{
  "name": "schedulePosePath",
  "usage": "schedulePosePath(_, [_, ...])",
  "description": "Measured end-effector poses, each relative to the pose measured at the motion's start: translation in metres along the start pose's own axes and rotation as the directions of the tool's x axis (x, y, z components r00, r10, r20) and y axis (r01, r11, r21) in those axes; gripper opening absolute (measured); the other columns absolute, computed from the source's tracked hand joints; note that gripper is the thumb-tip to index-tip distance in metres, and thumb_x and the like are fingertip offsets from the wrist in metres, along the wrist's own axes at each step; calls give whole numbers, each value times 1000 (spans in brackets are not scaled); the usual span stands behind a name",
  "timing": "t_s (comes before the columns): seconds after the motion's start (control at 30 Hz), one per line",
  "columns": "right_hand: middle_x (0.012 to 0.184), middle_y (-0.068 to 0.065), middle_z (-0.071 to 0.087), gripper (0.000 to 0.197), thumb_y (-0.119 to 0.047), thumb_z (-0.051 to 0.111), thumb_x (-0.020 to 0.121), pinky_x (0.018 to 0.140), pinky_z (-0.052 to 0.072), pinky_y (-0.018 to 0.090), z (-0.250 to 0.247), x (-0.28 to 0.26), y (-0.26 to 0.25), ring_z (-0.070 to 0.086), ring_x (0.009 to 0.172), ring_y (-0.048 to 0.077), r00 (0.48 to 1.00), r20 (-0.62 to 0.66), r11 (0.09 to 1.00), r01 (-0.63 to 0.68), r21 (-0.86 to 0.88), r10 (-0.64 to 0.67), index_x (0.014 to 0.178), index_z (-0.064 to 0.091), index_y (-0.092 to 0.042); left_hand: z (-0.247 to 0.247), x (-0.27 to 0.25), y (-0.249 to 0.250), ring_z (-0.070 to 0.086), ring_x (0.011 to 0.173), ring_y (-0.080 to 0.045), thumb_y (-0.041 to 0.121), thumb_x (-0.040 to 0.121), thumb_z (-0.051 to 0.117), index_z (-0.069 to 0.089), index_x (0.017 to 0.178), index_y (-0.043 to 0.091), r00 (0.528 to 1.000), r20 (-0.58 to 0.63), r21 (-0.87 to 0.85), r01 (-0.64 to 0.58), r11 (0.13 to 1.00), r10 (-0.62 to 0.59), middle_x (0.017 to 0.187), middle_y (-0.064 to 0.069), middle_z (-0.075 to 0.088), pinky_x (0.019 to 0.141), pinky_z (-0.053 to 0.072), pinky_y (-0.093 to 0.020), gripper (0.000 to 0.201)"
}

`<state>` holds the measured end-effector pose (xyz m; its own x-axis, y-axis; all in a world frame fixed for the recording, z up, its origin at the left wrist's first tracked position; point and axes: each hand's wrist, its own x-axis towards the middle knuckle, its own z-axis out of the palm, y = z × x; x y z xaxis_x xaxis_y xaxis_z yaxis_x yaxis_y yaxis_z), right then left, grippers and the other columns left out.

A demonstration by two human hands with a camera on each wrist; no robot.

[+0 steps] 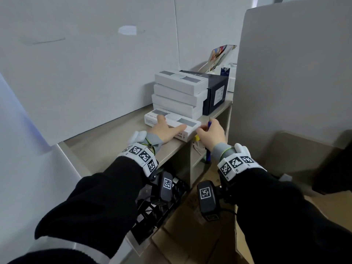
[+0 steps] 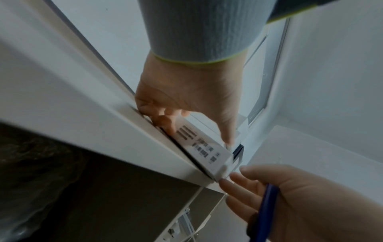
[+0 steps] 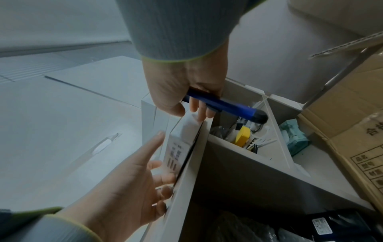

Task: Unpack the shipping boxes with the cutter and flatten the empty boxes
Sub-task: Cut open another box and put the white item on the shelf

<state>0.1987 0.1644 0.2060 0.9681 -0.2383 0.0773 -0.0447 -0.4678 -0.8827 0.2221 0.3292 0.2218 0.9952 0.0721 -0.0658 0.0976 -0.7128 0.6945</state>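
Note:
A flat white product box [image 1: 174, 117] lies at the shelf's front edge. My left hand [image 1: 167, 129] holds it, thumb and forefinger on top and the other fingers curled at its near side [image 2: 165, 121]. The barcode side [image 2: 199, 145] faces the left wrist camera, with a dark gap under the box. My right hand [image 1: 211, 134] grips a blue cutter [image 3: 223, 106], and its fingertips [image 2: 234, 177] touch the box's right end. The cutter's blade is not visible. A brown shipping box [image 1: 190, 235] stands open on the floor below my wrists.
Several white boxes [image 1: 179, 92] are stacked behind the held one, with a dark box [image 1: 215, 92] to their right. A grey partition [image 1: 285, 73] rises on the right. Under the shelf [image 1: 114, 138], a compartment holds a yellow item [image 3: 242, 137] and clutter. More cardboard [image 3: 352, 114] lies right.

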Motion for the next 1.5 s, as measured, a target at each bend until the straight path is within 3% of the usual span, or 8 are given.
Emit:
schedulePosePath(0.2, [109,1,59,16,-9,48,87,82,48,31,16,4,-9,58,97,21,994,108,997,16,74,-24,97,46,-22,-2,12,-2,44,128,-32,73,58,70,21,146,18,999,-18,283,-39,958,46,142,-13,41,102,40,-39,114])
schedulePosePath(0.33, [114,3,60,20,-6,47,86,95,50,43,20,5,-11,59,109,21,980,195,997,10,77,-25,102,47,-17,-6,18,-1,41,129,-36,59,74,65,21,147,20,999,-40,348,25,937,-12,144,-17,34,99,38,-40,93])
schedulePosePath(0.53, [117,2,58,26,-2,43,89,81,51,36,0,1,-5,56,99,21,989,145,996,14,90,-27,84,42,-28,-11,9,5,42,129,-29,40,80,68,35,146,29,970,-131,230,-173,958,207,142,-13,42,101,36,-32,75])
schedulePosePath(0.87, [106,11,59,14,-4,39,87,72,57,47,-129,-47,58,62,96,36,985,-87,989,-146,38,149,94,47,-13,88,-71,110,48,75,-15,22,88,61,61,108,16,854,-5,3,-521,854,521,72,7,47,74,43,-29,20])
schedulePosePath(1.03, [110,15,60,23,-16,47,89,86,49,38,-203,-77,112,58,101,34,943,-210,941,-295,-168,258,109,52,-6,172,-123,139,54,80,-15,24,90,58,59,101,20,809,335,-23,-506,862,483,80,8,56,67,38,-25,12])
schedulePosePath(1.23, [119,17,54,25,-14,48,88,88,42,35,-261,-139,184,52,111,34,880,-174,804,-474,-360,441,111,47,-6,280,-185,127,54,79,-18,24,95,50,55,125,13,613,772,125,-408,904,170,93,-5,56,54,40,-24,32])
schedulePosePath(1.33, [126,17,52,34,-15,48,89,97,39,37,-267,-155,206,46,120,36,864,-164,732,-493,-470,477,121,48,-4,310,-197,104,54,74,-17,26,96,51,62,114,10,645,758,215,-391,895,101,78,-1,54,57,39,-24,26])
schedulePosePath(1.5, [137,14,45,44,-14,52,88,110,29,37,-257,-167,230,36,132,33,904,-78,691,-375,-618,421,130,43,-6,341,-200,66,55,110,-25,36,93,55,48,130,6,741,668,216,-104,971,-70,127,-11,55,84,45,-34,48])
